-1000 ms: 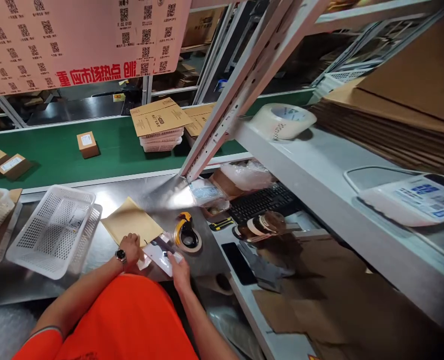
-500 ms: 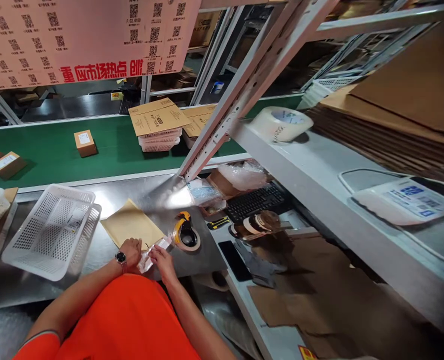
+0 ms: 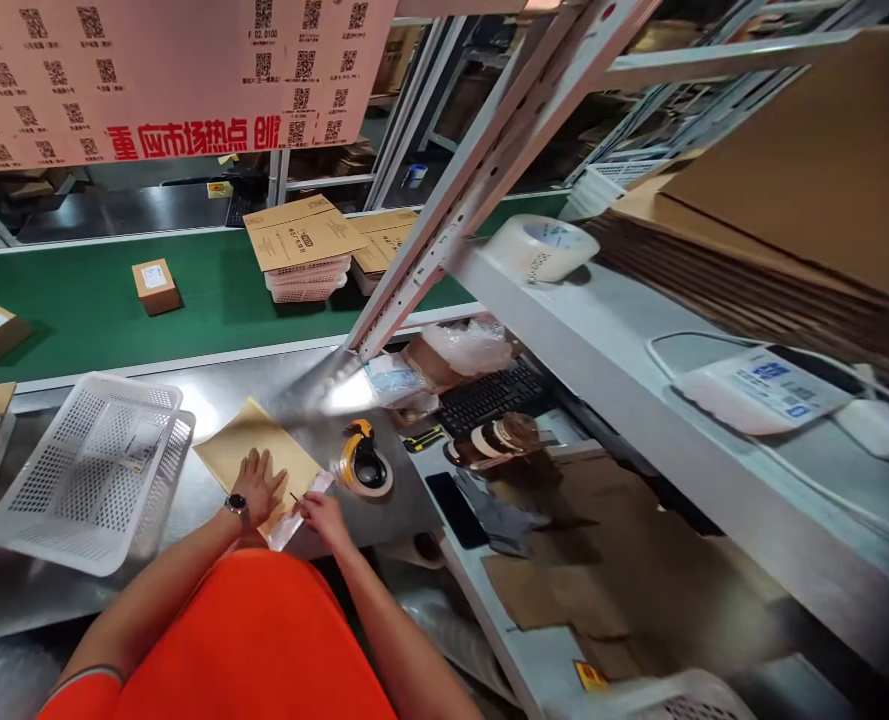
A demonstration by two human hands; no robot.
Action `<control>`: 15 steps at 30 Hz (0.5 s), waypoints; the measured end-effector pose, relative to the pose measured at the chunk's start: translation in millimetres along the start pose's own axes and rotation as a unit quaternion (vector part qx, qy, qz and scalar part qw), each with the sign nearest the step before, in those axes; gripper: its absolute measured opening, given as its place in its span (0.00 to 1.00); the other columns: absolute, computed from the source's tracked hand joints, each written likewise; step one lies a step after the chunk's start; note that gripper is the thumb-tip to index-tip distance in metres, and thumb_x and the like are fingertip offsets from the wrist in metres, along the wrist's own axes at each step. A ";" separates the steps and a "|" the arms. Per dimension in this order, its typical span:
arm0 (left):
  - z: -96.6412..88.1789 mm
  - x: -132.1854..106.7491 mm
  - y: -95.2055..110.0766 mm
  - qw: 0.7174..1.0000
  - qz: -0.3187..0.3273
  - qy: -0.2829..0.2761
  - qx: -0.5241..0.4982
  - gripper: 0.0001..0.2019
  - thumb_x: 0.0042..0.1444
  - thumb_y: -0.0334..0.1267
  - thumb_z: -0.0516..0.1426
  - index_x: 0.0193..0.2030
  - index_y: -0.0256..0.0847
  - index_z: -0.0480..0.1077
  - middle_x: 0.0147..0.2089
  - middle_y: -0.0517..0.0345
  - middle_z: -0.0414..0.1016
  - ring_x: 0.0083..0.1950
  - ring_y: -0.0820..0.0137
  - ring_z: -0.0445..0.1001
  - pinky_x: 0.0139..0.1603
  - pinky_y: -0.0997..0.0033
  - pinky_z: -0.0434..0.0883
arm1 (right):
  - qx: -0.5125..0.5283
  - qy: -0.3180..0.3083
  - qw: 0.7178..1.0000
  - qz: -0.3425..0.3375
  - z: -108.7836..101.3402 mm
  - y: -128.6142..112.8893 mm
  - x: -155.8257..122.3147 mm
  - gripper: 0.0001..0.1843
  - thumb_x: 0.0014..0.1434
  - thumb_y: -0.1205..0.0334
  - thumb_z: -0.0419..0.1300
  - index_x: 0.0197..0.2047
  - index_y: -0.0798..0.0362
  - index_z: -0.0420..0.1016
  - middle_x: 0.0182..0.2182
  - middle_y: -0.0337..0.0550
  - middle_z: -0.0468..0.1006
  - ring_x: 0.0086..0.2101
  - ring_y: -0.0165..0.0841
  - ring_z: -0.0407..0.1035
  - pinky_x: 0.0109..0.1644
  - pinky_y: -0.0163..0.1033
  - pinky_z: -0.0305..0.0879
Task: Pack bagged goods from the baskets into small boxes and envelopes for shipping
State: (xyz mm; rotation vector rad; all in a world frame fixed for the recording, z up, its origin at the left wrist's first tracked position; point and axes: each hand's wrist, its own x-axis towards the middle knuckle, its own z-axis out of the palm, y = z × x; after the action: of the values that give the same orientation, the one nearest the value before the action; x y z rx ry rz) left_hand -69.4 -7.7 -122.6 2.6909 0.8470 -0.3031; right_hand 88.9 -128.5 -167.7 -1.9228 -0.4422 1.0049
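My left hand (image 3: 256, 482), with a watch on the wrist, lies flat with spread fingers on a tan padded envelope (image 3: 245, 447) on the steel bench. My right hand (image 3: 322, 517) pinches the edge of a small clear plastic packet (image 3: 294, 515) that lies at the envelope's near right edge. A tape dispenser with a yellow and black handle (image 3: 364, 464) sits just right of both hands.
White mesh baskets (image 3: 76, 480) stand at the left. A green conveyor (image 3: 211, 290) behind carries small cartons and flat boxes on trays. To the right are a keyboard (image 3: 489, 395), a black phone (image 3: 457, 509), tape rolls, and a shelf with flat cardboard.
My left hand moved from beside the packet up onto the envelope and spread flat. My right hand shifted left along the packet, which now lies folded narrower at the envelope's edge.
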 end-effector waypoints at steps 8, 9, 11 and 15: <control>36.6 28.3 -7.2 0.996 -0.051 -0.079 0.012 0.41 0.63 0.53 0.65 0.80 0.72 0.55 0.88 0.57 0.34 0.84 0.24 0.28 0.73 0.13 0.39 | -0.231 0.060 0.967 -0.090 -33.3 9.7 26.0 0.27 0.65 0.71 0.55 0.66 0.54 0.76 0.68 0.56 0.75 0.69 0.45 0.67 0.71 0.44 0.64; 39.2 28.8 -7.8 0.995 -0.051 -0.082 0.014 0.42 0.62 0.53 0.65 0.80 0.72 0.54 0.88 0.57 0.33 0.84 0.24 0.27 0.73 0.12 0.39 | -0.255 0.059 0.961 -0.088 -31.3 9.7 28.8 0.26 0.66 0.71 0.55 0.66 0.53 0.77 0.66 0.57 0.77 0.66 0.45 0.70 0.69 0.44 0.65; 41.9 29.6 -9.1 0.995 -0.051 -0.087 0.017 0.42 0.61 0.53 0.65 0.80 0.73 0.54 0.88 0.58 0.32 0.84 0.25 0.27 0.74 0.12 0.38 | -0.298 0.061 0.950 -0.078 -27.1 9.4 32.8 0.23 0.69 0.69 0.56 0.64 0.53 0.78 0.62 0.60 0.80 0.60 0.47 0.76 0.64 0.44 0.68; 41.3 32.3 -10.1 0.993 -0.057 -0.099 0.030 0.42 0.61 0.54 0.66 0.79 0.73 0.54 0.88 0.58 0.29 0.84 0.24 0.27 0.74 0.13 0.38 | -0.357 0.071 0.930 -0.048 -23.9 6.0 38.6 0.21 0.71 0.66 0.57 0.63 0.56 0.78 0.55 0.64 0.83 0.53 0.47 0.80 0.57 0.44 0.70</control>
State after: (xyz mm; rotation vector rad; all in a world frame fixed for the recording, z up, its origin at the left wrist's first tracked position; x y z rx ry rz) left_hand -53.9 2.7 -172.5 2.6154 0.9442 -0.6187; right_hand 130.6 -120.1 -184.5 -2.5634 -0.8990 0.6751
